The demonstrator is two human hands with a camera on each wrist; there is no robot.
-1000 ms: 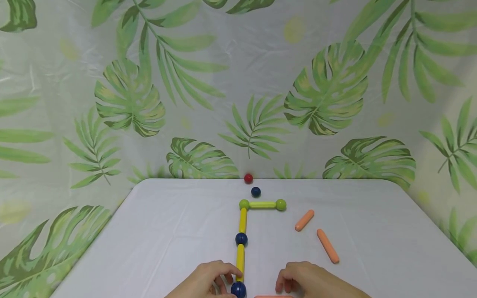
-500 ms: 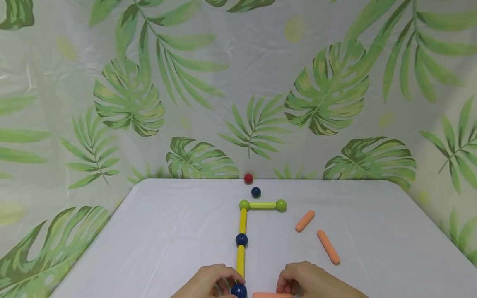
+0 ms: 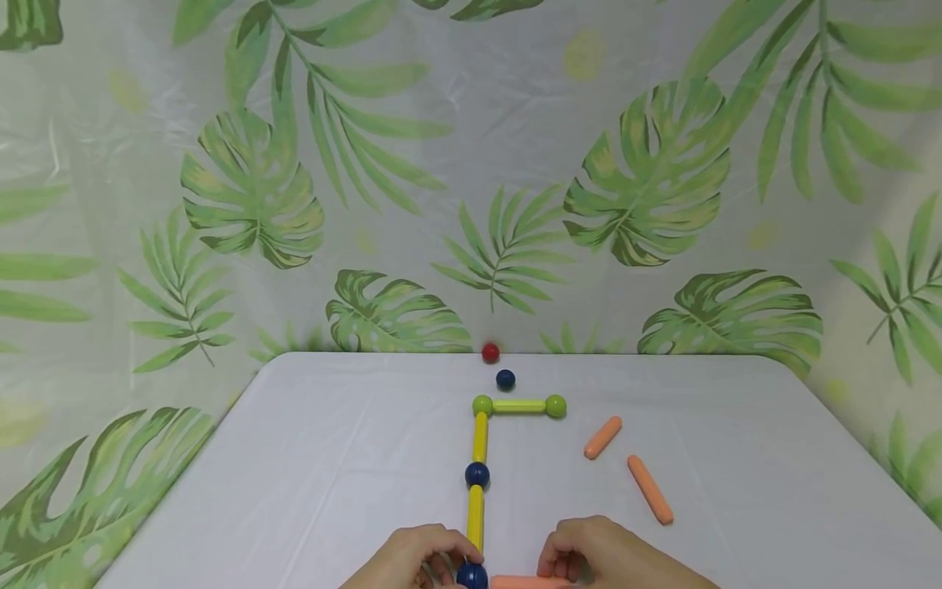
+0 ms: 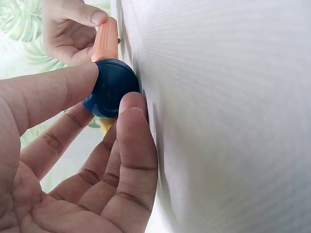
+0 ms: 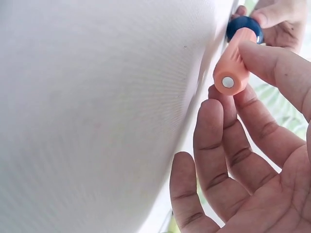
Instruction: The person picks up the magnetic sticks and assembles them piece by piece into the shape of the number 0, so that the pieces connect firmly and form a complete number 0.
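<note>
My left hand (image 3: 415,558) pinches a dark blue ball (image 4: 112,87) at the near end of a line of toy pieces. A yellow rod (image 3: 475,515) runs from that ball to a second blue ball (image 3: 477,474). To the right, my right hand (image 3: 599,550) holds an orange rod (image 3: 518,582) between thumb and fingers, with a silver disc (image 5: 228,82) showing in its near end. The rod's other end points at the held ball. They look touching in the wrist views, while the head view shows a slight gap.
Farther up stand another yellow rod (image 3: 481,438), a green ball (image 3: 482,405), a lime rod (image 3: 518,406) and a second green ball (image 3: 555,406). Two loose orange rods, one short (image 3: 603,438) and one longer (image 3: 651,490), lie right. A blue ball (image 3: 505,379) and red ball (image 3: 491,352) sit near the far edge.
My right hand has brought the orange rod leftward, close against the near blue ball. My left hand stays at that ball, with only a slight shift.
</note>
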